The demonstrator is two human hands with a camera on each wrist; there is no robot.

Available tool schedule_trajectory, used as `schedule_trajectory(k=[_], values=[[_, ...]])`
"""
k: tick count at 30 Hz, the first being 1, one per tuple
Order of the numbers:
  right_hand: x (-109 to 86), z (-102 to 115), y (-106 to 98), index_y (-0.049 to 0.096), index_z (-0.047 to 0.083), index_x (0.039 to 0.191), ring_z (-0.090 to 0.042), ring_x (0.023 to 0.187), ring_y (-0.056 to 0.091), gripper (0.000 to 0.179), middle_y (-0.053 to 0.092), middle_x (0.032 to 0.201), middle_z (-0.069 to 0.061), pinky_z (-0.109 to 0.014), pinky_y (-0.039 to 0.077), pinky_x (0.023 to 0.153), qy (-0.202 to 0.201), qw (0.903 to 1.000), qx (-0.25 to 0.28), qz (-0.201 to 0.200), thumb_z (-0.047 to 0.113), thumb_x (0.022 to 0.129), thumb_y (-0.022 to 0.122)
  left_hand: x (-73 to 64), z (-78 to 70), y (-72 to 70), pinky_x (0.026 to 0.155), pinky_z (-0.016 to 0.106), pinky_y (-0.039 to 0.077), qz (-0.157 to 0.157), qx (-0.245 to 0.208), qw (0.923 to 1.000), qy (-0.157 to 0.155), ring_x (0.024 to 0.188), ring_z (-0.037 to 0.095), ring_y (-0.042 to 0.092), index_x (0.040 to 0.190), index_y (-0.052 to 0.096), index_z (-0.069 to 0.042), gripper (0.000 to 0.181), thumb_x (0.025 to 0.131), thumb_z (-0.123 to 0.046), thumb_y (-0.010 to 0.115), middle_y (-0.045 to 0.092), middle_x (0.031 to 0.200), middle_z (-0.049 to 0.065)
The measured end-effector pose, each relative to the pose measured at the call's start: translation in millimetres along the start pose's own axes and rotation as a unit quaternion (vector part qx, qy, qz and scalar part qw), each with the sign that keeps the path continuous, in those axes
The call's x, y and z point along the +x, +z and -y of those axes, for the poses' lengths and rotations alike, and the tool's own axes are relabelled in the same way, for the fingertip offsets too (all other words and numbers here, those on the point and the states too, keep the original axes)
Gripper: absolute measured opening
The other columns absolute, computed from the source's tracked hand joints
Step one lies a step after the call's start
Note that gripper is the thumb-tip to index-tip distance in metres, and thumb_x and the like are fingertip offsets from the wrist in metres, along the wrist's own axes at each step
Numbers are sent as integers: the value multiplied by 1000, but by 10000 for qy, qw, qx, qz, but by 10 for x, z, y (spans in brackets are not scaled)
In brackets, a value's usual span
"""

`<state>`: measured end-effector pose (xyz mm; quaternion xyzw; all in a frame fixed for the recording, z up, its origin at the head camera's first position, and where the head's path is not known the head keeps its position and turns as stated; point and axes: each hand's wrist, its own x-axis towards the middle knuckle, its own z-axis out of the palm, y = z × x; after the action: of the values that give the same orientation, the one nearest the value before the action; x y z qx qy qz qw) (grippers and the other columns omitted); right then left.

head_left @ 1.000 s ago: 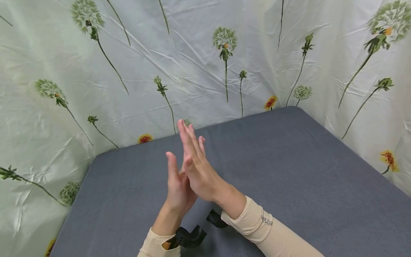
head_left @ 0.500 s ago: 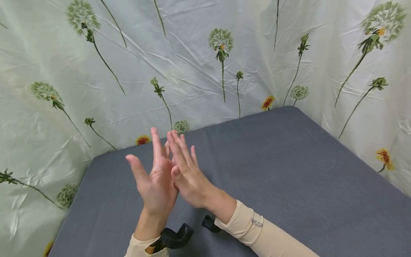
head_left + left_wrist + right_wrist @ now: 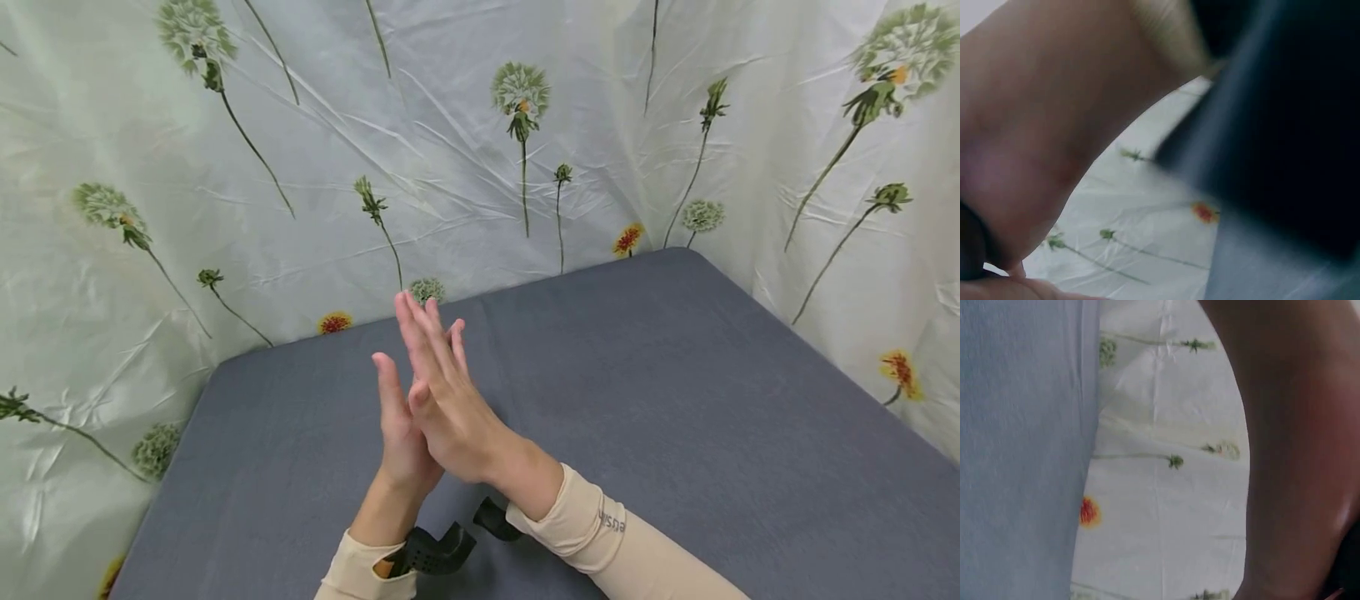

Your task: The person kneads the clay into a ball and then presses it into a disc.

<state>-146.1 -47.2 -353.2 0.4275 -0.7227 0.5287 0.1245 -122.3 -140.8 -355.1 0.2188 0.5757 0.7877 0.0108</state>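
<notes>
Palm to palm, my two hands meet above the grey table in the head view. The right hand (image 3: 453,408) lies in front, its fingers straight and pointing up and away. Behind it the left hand (image 3: 401,442) is partly hidden, with its thumb standing upright and apart. No object shows between the palms. In the left wrist view the base of the left hand (image 3: 1029,137) fills the upper left, blurred. The right wrist view has the right hand (image 3: 1304,456) large and dark along its right side.
A grey cloth-covered table (image 3: 637,400) spreads beneath the hands. White curtain (image 3: 315,150) printed with dandelions and flowers hangs along its far and side edges. Black wrist mounts (image 3: 438,550) sit at the beige sleeves (image 3: 622,542).
Half a second ago the left hand was turned outward with its palm showing and its thumb further left. Now it has swung back against the right palm, much as one second ago.
</notes>
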Motion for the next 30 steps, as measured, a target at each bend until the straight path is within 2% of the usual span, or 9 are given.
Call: schedule_trajectory(k=[5,8,13,16,18,20,21,23,30], values=[[51,-109,-161,-2,19,175,-20,170,-7,101,-3,183,5,-67,-10,132,227,9990,156,-341,85,98,-6,-36,12,54,130,69,-14,660,3,9973,-320,167,16,-21,168,-23,-38,87,98,-85,-4,-22,177,-22],[70,-189,-218,-1,20,175,-20,170,-8,101,-2,183,6,-67,-11,132,358,9974,305,-550,86,98,-4,-25,-35,84,131,69,-10,740,-60,9968,-280,167,12,-16,165,-28,-46,82,96,-85,-7,-18,176,-26],[58,-287,-144,-2,25,175,-20,169,-9,100,1,183,8,-69,-10,131,676,9943,519,-633,87,97,-4,-38,-153,31,134,45,20,372,-23,9993,1,170,20,-2,163,-27,-52,82,93,-89,-6,-6,181,-10],[11,-273,-1,-3,25,175,-23,170,-9,98,-1,183,7,-72,-8,130,735,9955,474,-373,85,97,-6,-50,-226,-56,83,18,49,28,88,9994,323,170,26,-1,163,-25,-54,83,92,-90,-5,-4,181,-3],[-22,-227,101,-3,23,175,-27,170,-8,96,-4,183,5,-75,-5,129,648,9971,354,-155,82,99,-8,-55,-259,-119,94,24,53,-265,173,9981,520,170,27,0,164,-21,-55,83,92,-91,-2,-2,180,-2],[-44,-168,179,-4,23,175,-27,170,-8,94,-7,183,4,-76,-4,129,533,9981,312,25,80,100,-9,-47,-263,-167,115,35,46,-477,183,9969,603,171,27,-2,164,-19,-56,82,93,-92,0,-2,181,-3],[-52,-138,204,-4,23,175,-28,170,-8,93,-6,183,2,-77,-3,128,465,9985,282,78,79,101,-10,-41,-251,-182,132,45,27,-571,209,9964,588,171,25,-3,165,-19,-55,83,93,-92,1,-2,181,-4],[-58,-90,227,-4,22,175,-27,170,-8,92,-6,183,2,-77,-2,128,352,9990,252,96,77,101,-11,-24,-203,-185,133,63,-10,-684,244,9962,473,170,21,-5,165,-18,-54,84,94,-92,4,-2,182,-7],[-11,-53,51,0,17,175,-24,171,-2,94,0,183,0,-69,-5,132,129,9995,150,-243,77,103,-9,-9,41,-59,133,62,-14,-51,351,9993,113,169,21,-14,170,-18,-38,87,102,-85,9,-14,181,-11]])
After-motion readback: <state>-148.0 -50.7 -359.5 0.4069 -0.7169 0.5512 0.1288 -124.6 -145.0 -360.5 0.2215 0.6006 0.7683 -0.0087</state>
